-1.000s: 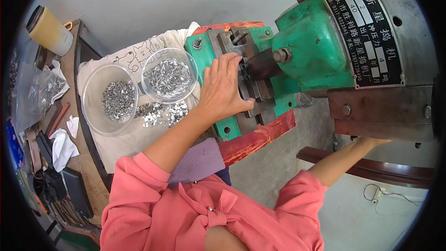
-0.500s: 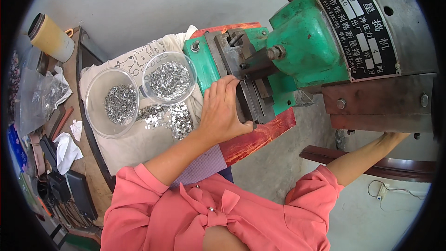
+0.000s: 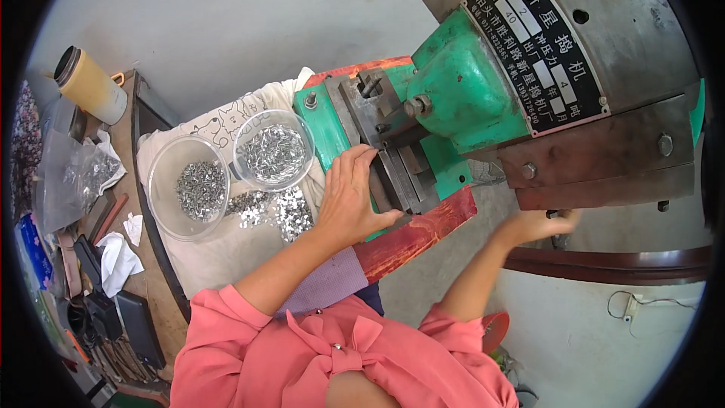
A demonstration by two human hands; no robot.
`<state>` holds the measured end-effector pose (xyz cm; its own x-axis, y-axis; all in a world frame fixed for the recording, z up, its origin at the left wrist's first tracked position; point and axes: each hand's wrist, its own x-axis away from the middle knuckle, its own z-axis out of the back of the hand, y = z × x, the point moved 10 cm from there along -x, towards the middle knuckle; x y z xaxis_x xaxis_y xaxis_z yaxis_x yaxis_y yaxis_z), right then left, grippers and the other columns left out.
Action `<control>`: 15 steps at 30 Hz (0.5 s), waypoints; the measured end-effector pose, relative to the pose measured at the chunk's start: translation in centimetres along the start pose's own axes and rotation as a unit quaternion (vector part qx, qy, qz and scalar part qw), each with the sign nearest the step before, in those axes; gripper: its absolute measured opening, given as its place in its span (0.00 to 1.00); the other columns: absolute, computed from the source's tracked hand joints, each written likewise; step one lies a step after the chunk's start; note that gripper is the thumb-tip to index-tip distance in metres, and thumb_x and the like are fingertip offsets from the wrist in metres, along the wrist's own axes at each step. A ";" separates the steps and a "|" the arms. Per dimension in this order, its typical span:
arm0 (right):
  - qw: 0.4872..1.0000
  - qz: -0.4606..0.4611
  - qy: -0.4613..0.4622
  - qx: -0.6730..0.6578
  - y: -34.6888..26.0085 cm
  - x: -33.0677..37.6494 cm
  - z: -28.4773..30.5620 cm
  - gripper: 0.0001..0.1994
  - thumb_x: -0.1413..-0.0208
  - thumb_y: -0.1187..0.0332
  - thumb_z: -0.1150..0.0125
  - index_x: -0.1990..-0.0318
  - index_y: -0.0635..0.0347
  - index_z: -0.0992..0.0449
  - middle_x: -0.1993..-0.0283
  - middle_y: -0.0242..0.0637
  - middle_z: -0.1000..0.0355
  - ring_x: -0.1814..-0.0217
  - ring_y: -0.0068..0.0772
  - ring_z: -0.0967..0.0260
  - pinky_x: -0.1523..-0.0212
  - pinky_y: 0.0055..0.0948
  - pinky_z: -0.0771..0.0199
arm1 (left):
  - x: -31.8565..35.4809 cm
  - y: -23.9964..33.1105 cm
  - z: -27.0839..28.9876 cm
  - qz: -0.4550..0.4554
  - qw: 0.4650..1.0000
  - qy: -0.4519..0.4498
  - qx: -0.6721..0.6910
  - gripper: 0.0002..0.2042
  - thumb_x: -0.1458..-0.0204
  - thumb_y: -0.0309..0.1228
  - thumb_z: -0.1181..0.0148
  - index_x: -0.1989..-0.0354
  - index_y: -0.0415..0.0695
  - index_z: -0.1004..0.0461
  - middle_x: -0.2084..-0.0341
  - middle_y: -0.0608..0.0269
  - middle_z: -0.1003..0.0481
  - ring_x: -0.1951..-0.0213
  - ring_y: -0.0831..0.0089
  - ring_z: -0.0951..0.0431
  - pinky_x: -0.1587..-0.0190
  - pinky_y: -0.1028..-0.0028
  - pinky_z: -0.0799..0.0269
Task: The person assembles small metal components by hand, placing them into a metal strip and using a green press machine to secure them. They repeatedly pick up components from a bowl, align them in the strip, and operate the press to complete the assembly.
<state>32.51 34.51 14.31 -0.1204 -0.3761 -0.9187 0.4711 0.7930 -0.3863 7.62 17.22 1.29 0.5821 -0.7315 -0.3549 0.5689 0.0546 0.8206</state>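
Observation:
My left hand lies against the near side of the steel die block, fingers and thumb spread apart along its edge. The block sits on the bed of a green punch press. Above the die, a dark round ram comes down from the press head. My right hand is below the press's brown steel guide plate, apart from the left hand. Its fingers point right and are partly blurred, so their grip is unclear.
Left of the press, a cloth carries a clear tub of small metal pieces, another tub of shiny parts and loose metal bits. A wooden table with a yellow bottle and tools stands further left.
My right hand has moved left, from behind the guide plate into fuller view below it. My left hand stays at the die block. The whole view has shifted slightly.

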 end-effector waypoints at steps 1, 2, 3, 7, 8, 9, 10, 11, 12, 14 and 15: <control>0.996 -0.086 -0.027 -0.025 -1.3 3.1 -1.6 0.19 0.39 0.71 0.41 0.44 0.74 0.31 0.44 0.48 0.30 0.45 0.38 0.31 0.43 0.35 0.31 | -0.1 -0.3 0.1 0.003 1.000 -0.005 0.008 0.51 0.74 0.37 0.18 0.38 0.35 0.41 0.43 0.45 0.39 0.40 0.46 0.38 0.36 0.55 0.40; 0.977 -0.092 -0.178 -0.071 -2.6 5.4 -4.8 0.11 0.37 0.71 0.42 0.55 0.74 0.23 0.58 0.42 0.23 0.59 0.32 0.27 0.54 0.32 0.27 | -0.2 -0.6 0.2 0.005 1.000 -0.014 0.019 0.51 0.74 0.37 0.17 0.38 0.36 0.41 0.43 0.45 0.39 0.39 0.46 0.38 0.36 0.55 0.41; 0.926 -0.155 -0.331 -0.095 -2.7 7.7 -7.5 0.11 0.37 0.70 0.41 0.56 0.72 0.21 0.62 0.39 0.23 0.63 0.27 0.29 0.60 0.28 0.29 | -0.1 -0.5 0.1 0.004 0.999 -0.024 0.027 0.52 0.74 0.38 0.17 0.37 0.36 0.41 0.42 0.45 0.39 0.39 0.46 0.39 0.35 0.55 0.41; 0.797 -0.263 -0.534 -0.103 -3.5 12.4 -11.5 0.11 0.38 0.66 0.39 0.60 0.67 0.19 0.73 0.38 0.23 0.73 0.21 0.29 0.70 0.25 0.32 | -0.7 -0.7 -0.1 -0.010 0.998 -0.041 0.051 0.52 0.73 0.41 0.17 0.37 0.37 0.41 0.42 0.45 0.40 0.38 0.46 0.40 0.35 0.56 0.42; 0.785 -0.245 -0.558 -0.115 -3.9 12.4 -12.0 0.12 0.38 0.65 0.39 0.59 0.68 0.19 0.74 0.36 0.22 0.76 0.21 0.30 0.72 0.24 0.32 | -0.9 -0.7 -0.1 -0.013 0.998 -0.045 0.051 0.52 0.73 0.41 0.17 0.37 0.37 0.41 0.42 0.45 0.40 0.38 0.46 0.40 0.35 0.55 0.42; 0.759 -0.267 -0.581 -0.119 -3.5 12.8 -12.5 0.13 0.38 0.65 0.39 0.58 0.68 0.19 0.73 0.35 0.22 0.75 0.20 0.30 0.72 0.23 0.32 | -1.0 -0.7 -0.2 -0.015 0.997 -0.050 0.051 0.52 0.73 0.41 0.17 0.37 0.37 0.41 0.41 0.45 0.41 0.38 0.46 0.40 0.35 0.55 0.42; 0.733 -0.289 -0.603 -0.123 -3.1 13.3 -12.8 0.13 0.37 0.65 0.39 0.57 0.69 0.20 0.72 0.34 0.22 0.74 0.19 0.30 0.72 0.22 0.32 | -1.1 -0.7 -0.2 -0.014 0.997 -0.050 0.052 0.52 0.72 0.42 0.17 0.37 0.37 0.41 0.41 0.45 0.41 0.38 0.46 0.40 0.35 0.55 0.42; 0.705 -0.312 -0.623 -0.128 -2.7 13.9 -13.1 0.13 0.37 0.65 0.39 0.56 0.69 0.20 0.72 0.33 0.22 0.73 0.19 0.29 0.72 0.22 0.31 | -1.1 -0.7 -0.3 -0.013 0.997 -0.052 0.052 0.52 0.72 0.42 0.17 0.37 0.36 0.41 0.42 0.45 0.41 0.38 0.46 0.40 0.35 0.55 0.42; 0.688 -0.331 -0.626 -0.159 -2.6 14.1 -13.4 0.13 0.37 0.65 0.38 0.55 0.70 0.20 0.70 0.33 0.22 0.72 0.18 0.29 0.71 0.21 0.31 | -1.1 -0.7 -0.3 -0.012 0.997 -0.054 0.051 0.51 0.72 0.42 0.17 0.38 0.36 0.41 0.42 0.45 0.41 0.38 0.46 0.40 0.35 0.55 0.42; 0.651 -0.369 -0.626 -0.218 -2.5 14.7 -13.8 0.13 0.38 0.67 0.38 0.53 0.71 0.21 0.68 0.32 0.23 0.69 0.18 0.28 0.71 0.20 0.29 | -1.3 -0.7 -0.3 -0.009 0.997 -0.061 0.052 0.51 0.72 0.42 0.17 0.38 0.36 0.41 0.41 0.45 0.41 0.38 0.46 0.40 0.35 0.55 0.43; 0.656 -0.382 -0.609 -0.229 -2.3 14.6 -13.6 0.14 0.38 0.68 0.37 0.51 0.70 0.22 0.67 0.32 0.23 0.69 0.18 0.28 0.70 0.19 0.28 | -1.3 -0.7 -0.4 -0.008 0.996 -0.065 0.053 0.51 0.72 0.42 0.17 0.38 0.36 0.40 0.41 0.45 0.41 0.38 0.46 0.40 0.34 0.54 0.43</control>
<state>17.77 33.71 0.72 0.7511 -0.6300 0.1973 0.3343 0.1053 -0.9366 6.65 18.38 0.99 0.4903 -0.8136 -0.3126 0.5085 -0.0243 0.8607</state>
